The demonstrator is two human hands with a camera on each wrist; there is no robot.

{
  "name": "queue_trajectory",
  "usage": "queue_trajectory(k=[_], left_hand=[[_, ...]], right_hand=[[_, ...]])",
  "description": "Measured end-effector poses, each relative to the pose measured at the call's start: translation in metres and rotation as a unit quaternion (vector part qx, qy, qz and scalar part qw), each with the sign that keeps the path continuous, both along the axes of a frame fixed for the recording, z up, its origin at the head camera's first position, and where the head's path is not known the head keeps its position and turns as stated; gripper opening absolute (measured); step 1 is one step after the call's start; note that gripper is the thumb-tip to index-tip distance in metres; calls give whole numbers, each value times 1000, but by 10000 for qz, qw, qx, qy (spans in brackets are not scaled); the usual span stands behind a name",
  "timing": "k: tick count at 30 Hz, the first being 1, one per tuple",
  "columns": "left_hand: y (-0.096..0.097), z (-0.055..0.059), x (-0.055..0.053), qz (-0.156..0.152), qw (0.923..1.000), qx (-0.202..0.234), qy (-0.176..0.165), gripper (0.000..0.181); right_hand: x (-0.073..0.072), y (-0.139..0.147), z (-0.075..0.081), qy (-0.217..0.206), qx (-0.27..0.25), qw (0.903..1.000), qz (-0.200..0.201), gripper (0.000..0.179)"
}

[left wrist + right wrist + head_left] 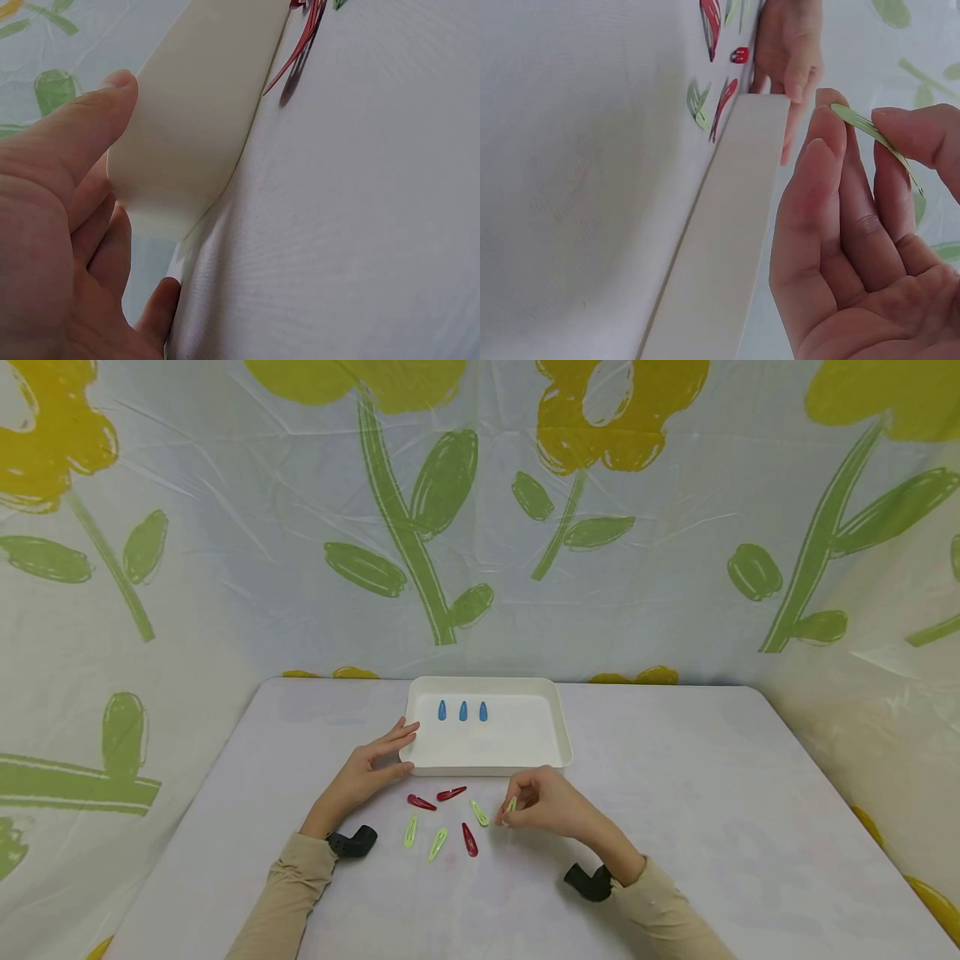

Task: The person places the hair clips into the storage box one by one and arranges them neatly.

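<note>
My right hand (551,802) pinches a light green snap hair clip (870,129) between thumb and fingertips, raised just in front of the tray's near side. The white tray (525,771) is a shallow rectangle with three blue hair clips (462,711) lined up near its back left. At the tray's left end rests my left hand (371,767), fingers extended over the rim and thumb at the front corner. Between the hands lie three red hair clips (469,840) and three light green ones (438,844), scattered on the table.
The pale table (675,760) extends to both sides of the tray. Behind it hangs a white cloth (285,485) with yellow flowers and green leaves. Black wrist devices (588,882) sit at both sleeve cuffs.
</note>
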State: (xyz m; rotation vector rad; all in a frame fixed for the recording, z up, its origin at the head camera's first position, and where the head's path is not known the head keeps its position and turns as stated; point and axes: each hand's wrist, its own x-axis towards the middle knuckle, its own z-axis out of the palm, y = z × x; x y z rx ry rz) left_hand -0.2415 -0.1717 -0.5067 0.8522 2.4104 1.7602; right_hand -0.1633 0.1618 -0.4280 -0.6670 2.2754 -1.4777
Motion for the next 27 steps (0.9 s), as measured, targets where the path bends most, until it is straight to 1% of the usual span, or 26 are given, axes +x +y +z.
queue_trajectory(k=[4,9,16,27], left_hand=[[0,0,0,7,10000,-60,-7,57],[0,0,-1,-14,9999,-103,-23,57],[0,0,0,21,9999,-117,-88,57],[0,-1,0,26,10000,-87,-39,56]], right_hand=[[-1,2,0,17,-154,9999,-58,12],[-1,3,3,-83,-371,9991,-194,13],[-1,5,8,-151,-568,9975,-403,7],[-1,5,13,-253,-682,9945,-754,16]])
